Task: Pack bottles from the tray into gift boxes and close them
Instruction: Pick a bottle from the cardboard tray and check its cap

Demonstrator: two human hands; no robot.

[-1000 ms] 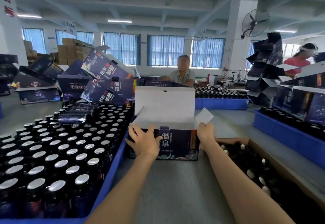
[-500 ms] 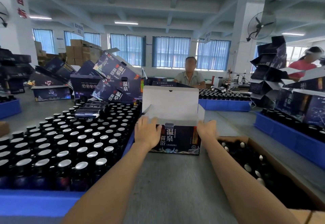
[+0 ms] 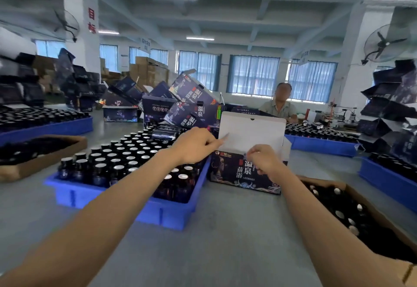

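Observation:
A dark blue gift box (image 3: pixel 246 175) with white characters stands on the grey table, its white-lined lid (image 3: pixel 250 133) upright and open. My left hand (image 3: pixel 194 144) reaches over the tray, its extended fingertips touching the small white flap at the box's left end. My right hand (image 3: pixel 264 160) has its fingers curled at the front top edge of the box. What is inside the box is hidden. To the left of the box stands a blue tray (image 3: pixel 171 215) packed with several dark bottles (image 3: pixel 126 158) with silver caps.
A cardboard carton (image 3: pixel 383 216) of bottles lies at the right, another carton (image 3: pixel 45 158) at the left. More blue trays (image 3: pixel 388 182) of bottles ring the table. Piled gift boxes (image 3: pixel 189 102) rise behind the tray. A person (image 3: pixel 279 104) sits opposite.
The view swung left and pulled back. My left hand lifted off the box's left end and now touches its flap with the fingertips. My right hand moved from the right end to the front edge.

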